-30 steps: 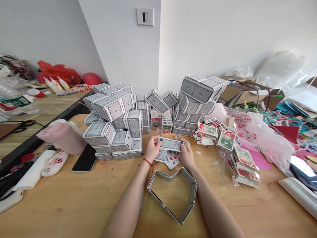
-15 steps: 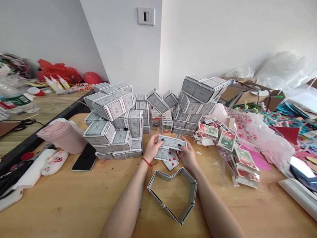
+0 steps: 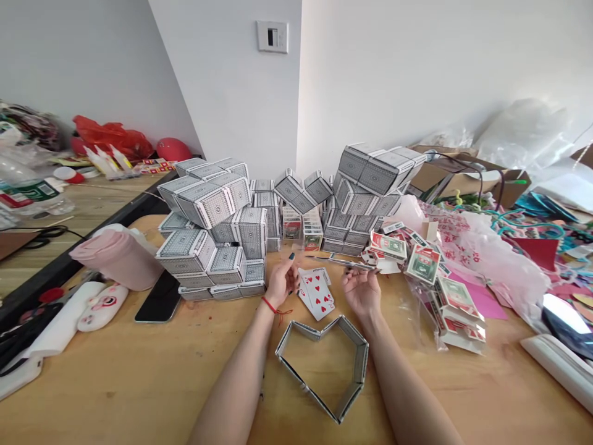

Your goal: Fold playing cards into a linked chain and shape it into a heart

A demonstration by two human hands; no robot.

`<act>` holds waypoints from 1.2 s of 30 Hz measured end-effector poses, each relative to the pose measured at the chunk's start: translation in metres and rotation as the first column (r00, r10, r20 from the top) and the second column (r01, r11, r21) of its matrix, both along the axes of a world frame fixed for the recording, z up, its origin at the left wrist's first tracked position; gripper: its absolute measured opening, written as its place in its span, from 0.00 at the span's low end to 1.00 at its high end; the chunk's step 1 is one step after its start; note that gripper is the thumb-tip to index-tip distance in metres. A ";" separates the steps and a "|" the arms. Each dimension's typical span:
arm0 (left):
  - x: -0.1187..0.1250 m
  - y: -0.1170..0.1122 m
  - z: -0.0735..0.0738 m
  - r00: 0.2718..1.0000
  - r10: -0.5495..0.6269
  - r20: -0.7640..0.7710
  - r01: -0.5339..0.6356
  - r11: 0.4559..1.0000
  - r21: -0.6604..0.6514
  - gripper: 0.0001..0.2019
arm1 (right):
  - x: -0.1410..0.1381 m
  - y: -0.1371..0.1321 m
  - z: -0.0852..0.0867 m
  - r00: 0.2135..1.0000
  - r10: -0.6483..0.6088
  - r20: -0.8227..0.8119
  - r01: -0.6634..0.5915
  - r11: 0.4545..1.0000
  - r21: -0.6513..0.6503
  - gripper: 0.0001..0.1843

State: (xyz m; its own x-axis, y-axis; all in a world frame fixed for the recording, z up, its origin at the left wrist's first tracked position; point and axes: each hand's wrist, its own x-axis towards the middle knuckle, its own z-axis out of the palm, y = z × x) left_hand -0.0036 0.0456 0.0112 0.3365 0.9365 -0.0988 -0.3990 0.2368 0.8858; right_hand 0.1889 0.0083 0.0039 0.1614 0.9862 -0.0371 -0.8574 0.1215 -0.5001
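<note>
My right hand [image 3: 362, 292], palm turned up, grips a joined strip of playing cards [image 3: 353, 264] seen almost edge-on. The strip's far end points left, over the table. My left hand [image 3: 283, 281], a red string at its wrist, is raised with the thumb apart and the other fingers loosely curled; nothing shows in it. Between the hands, overlapping playing cards with red hearts [image 3: 317, 293] lie face up on the table. Nearer me stands a heart-shaped frame of folded cards [image 3: 361, 358], lying between my forearms.
Stacks of card-covered blocks rise at left [image 3: 227, 262] and right [image 3: 370, 170], with a V-shaped block [image 3: 296, 193] between. Torn card boxes [image 3: 456, 296] and a plastic bag [image 3: 491, 259] lie right. A phone [image 3: 158, 298] and pink roll [image 3: 118, 256] are left.
My left hand has let go of the card strip. My right hand has tilted it edge-on and shifted it right. The face-up heart cards are now more exposed.
</note>
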 end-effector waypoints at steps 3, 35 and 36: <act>0.001 -0.002 -0.003 0.972 -0.229 -0.046 0.228 0.973 -0.033 0.30 | -0.004 -0.005 0.009 0.993 0.095 0.063 -0.096 0.995 0.023 0.23; 0.004 0.003 -0.005 0.947 0.020 -0.321 0.020 0.993 0.120 0.15 | -0.012 0.003 -0.024 0.486 0.097 0.869 -0.051 0.995 -0.082 0.18; 0.004 0.003 -0.006 0.944 0.021 -0.329 0.021 0.992 0.123 0.15 | -0.013 0.003 -0.024 0.487 0.096 0.868 -0.044 0.995 -0.086 0.19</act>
State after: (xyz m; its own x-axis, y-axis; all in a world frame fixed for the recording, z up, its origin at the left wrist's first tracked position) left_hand 0.0008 0.0490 0.0050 0.3048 0.9484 -0.0880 -0.0803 0.1176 0.9898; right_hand 0.1759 0.0112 -0.0203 0.0677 0.9970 0.0375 0.0137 0.0366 -0.9992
